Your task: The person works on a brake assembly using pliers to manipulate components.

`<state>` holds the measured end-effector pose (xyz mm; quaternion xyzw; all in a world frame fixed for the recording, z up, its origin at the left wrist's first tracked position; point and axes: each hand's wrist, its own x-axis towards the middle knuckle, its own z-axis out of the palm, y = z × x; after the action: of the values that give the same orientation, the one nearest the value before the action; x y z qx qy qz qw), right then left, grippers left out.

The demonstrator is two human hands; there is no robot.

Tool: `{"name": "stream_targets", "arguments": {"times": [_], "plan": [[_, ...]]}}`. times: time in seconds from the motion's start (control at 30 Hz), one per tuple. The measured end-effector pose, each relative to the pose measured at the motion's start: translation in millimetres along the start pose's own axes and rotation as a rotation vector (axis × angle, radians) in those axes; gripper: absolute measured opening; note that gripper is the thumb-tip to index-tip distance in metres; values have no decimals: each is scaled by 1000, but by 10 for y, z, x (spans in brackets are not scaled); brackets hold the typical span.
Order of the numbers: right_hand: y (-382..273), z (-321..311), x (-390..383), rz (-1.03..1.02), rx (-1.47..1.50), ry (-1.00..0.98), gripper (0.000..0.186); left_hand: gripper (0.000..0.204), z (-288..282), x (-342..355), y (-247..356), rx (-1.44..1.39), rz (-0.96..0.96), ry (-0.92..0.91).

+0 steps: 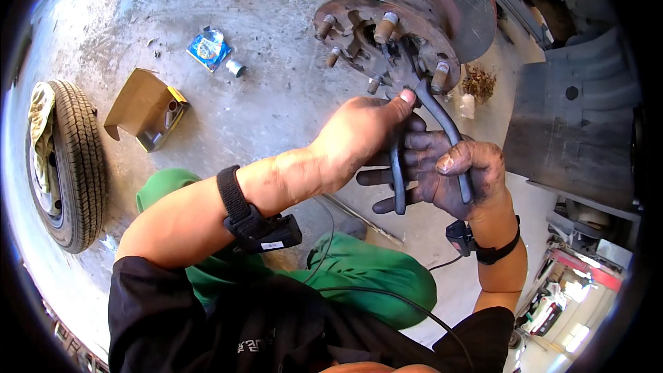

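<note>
A pair of dark long-handled pliers reaches into a rusty wheel hub with threaded studs, mounted in front of a brake disc. My left hand is closed on the pliers just below their joint, thumb on top and fingers mostly hidden. My right hand is under the two handles, its thumb hooked over the right handle and its blackened fingers stretched toward the left one. The tips of the pliers are partly hidden inside the hub.
A tyre with a cloth on it stands at left. An open cardboard box, a blue packet and a small cylinder lie on the floor. Dark vehicle bodywork fills the right; a metal bar lies below my hands.
</note>
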<state>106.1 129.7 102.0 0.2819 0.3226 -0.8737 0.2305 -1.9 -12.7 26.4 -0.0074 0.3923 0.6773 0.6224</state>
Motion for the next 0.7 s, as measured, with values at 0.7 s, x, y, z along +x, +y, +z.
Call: {"name": "stream_targets", "arguments": {"times": [0.7], "plan": [[-614, 579, -42, 218, -243, 246, 74, 41, 175, -128, 255, -574, -157, -96]]}}
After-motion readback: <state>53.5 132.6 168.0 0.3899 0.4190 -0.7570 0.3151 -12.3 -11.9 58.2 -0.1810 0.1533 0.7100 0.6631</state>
